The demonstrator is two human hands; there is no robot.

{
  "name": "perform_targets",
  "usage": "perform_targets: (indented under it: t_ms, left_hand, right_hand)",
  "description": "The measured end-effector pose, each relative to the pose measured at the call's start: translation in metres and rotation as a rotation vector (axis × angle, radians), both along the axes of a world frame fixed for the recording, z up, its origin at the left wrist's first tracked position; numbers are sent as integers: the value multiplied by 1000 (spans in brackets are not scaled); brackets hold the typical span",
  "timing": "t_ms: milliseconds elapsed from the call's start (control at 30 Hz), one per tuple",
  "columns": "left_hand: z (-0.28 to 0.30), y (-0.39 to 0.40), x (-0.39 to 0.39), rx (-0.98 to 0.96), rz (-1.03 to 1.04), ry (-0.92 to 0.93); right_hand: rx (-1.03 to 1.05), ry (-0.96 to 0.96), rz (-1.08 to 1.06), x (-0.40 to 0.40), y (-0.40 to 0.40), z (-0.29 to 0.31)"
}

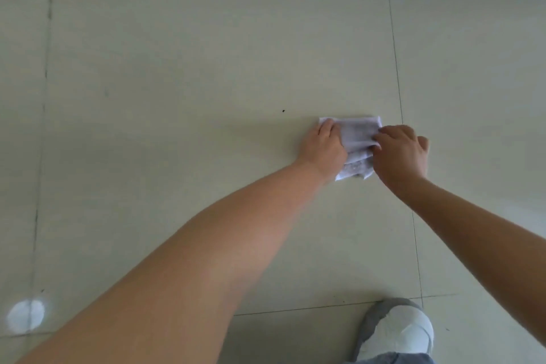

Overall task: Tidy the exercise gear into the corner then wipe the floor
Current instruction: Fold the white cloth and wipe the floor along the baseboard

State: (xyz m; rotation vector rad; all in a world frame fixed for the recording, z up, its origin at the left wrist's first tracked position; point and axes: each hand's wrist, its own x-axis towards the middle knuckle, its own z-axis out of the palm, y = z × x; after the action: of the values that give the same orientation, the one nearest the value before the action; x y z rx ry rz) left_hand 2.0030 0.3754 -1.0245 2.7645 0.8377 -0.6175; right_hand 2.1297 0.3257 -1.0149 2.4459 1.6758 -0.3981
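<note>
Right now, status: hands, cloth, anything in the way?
Left hand and right hand both gripping white cloth on floor. Dark speck nearby. Shoe behind.

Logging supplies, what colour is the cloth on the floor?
White cloth with grey smudges, seen in the head view.

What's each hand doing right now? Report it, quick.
Left hand: fingers curled on the white cloth's left edge, holding it on the floor.
Right hand: pinching the cloth's right edge.
</note>
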Motion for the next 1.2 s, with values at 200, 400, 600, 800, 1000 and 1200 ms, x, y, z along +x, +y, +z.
perform_targets:
  t_ms: [200, 400, 600, 800, 1000, 1200]
  left_hand:
    - [-2, 68, -79, 299, 128, -19]
    - [-21, 44, -174, 227, 40, 14]
    - [-25, -20, -123, 109, -214, -330]
    - [-29, -68, 19, -79, -269, -306]
    - [-5, -32, 69, -125, -104, -102]
    - [-3, 42, 3, 3, -65, -31]
  right_hand:
    - [-11, 183, 12, -77, 77, -2]
    - [-217, 225, 396, -132, 53, -1]
    - [-218, -25, 515, -78, -64, -1]
    - [-381, -218, 168, 10, -129, 15]
    - [-460, -89, -226, 22, -78, 6]
    - [-343, -74, -40, -28, -5, 7]
